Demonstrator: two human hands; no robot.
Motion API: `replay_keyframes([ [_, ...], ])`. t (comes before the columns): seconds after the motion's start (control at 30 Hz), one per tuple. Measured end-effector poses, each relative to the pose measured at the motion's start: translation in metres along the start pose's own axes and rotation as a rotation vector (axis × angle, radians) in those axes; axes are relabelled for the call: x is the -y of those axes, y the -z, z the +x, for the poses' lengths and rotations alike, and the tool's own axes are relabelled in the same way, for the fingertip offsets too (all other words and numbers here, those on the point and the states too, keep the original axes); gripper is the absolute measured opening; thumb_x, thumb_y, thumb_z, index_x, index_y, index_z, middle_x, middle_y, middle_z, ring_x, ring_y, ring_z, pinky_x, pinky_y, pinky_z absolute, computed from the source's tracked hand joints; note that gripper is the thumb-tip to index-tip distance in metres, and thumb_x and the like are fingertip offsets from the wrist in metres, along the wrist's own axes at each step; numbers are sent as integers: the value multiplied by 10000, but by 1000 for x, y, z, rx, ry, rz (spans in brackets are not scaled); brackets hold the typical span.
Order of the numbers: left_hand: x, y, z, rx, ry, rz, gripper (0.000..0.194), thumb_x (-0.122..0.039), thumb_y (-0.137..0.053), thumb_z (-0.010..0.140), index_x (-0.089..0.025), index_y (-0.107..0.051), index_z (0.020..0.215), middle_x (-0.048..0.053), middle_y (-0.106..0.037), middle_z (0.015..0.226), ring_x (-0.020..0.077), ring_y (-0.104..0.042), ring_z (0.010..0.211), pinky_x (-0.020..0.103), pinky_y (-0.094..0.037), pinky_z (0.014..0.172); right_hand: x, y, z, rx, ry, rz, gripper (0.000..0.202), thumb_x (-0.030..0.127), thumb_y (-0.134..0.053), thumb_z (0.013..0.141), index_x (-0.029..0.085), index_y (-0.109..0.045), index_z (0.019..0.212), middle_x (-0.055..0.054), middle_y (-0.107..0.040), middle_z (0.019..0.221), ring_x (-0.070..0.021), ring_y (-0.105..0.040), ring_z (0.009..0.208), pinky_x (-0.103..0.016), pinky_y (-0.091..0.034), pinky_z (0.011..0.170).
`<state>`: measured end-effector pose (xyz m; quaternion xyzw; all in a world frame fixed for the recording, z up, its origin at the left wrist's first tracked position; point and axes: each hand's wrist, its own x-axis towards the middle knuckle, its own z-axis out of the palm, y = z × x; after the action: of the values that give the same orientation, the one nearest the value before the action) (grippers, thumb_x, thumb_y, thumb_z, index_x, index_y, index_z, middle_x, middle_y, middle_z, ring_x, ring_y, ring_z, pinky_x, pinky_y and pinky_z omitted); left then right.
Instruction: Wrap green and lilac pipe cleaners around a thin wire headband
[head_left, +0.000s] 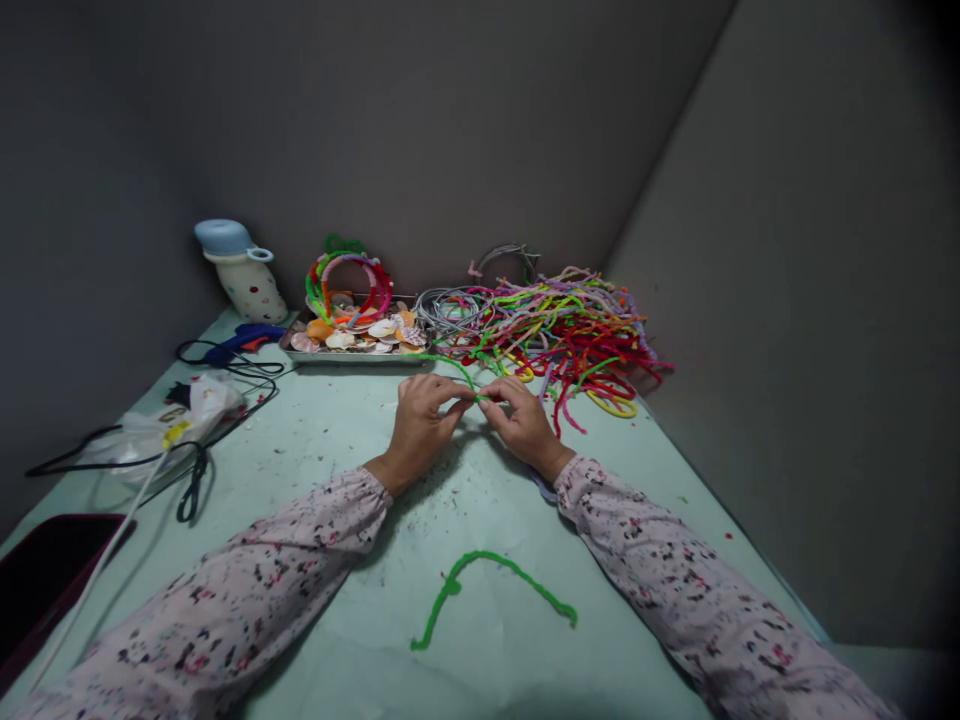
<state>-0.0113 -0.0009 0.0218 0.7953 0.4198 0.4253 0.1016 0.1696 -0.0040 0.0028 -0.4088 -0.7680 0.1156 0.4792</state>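
A bright green pipe cleaner (448, 361) is pinched between both my hands above the middle of the table. My left hand (426, 418) grips it between thumb and forefinger, and my right hand (523, 422) does the same just beside it. The fingertips of both hands almost meet. One end of the strand arches up and away to the left, past my left hand. Nearer to me, a darker green pipe cleaner (504, 558) lies bent on the table, with a small bump on its left part.
Behind my hands stand a metal tray (360, 356) of shells, wrapped colourful hoops (381, 290), coiled grey wire (450, 312) and a heap of pipe cleaners (577, 315). At left are a bottle (244, 280), black cable (196, 480), a plastic bag (214, 405) and a dark bin (52, 570). Walls border the table.
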Motion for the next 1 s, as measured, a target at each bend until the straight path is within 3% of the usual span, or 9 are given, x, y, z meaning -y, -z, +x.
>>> replay_keyframes([
  [0.47,7,-4,0,-61,-85,20,123,-274,-677,848,-293,-735,954,2,-694,865,175,-590,880,359,-362,857,1,0,0,-10,6,7,66,228,-556,893,207,-618,885,-36,-586,804,-206,-532,837,-362,-430,795],
  [1.0,2,-2,2,51,-4,38,86,-227,-668,849,-248,-720,914,9,-696,892,195,-591,917,372,-370,876,-1,-1,0,-9,48,-28,62,242,-561,900,209,-601,867,-41,-590,802,-210,-527,826,-372,-428,785],
])
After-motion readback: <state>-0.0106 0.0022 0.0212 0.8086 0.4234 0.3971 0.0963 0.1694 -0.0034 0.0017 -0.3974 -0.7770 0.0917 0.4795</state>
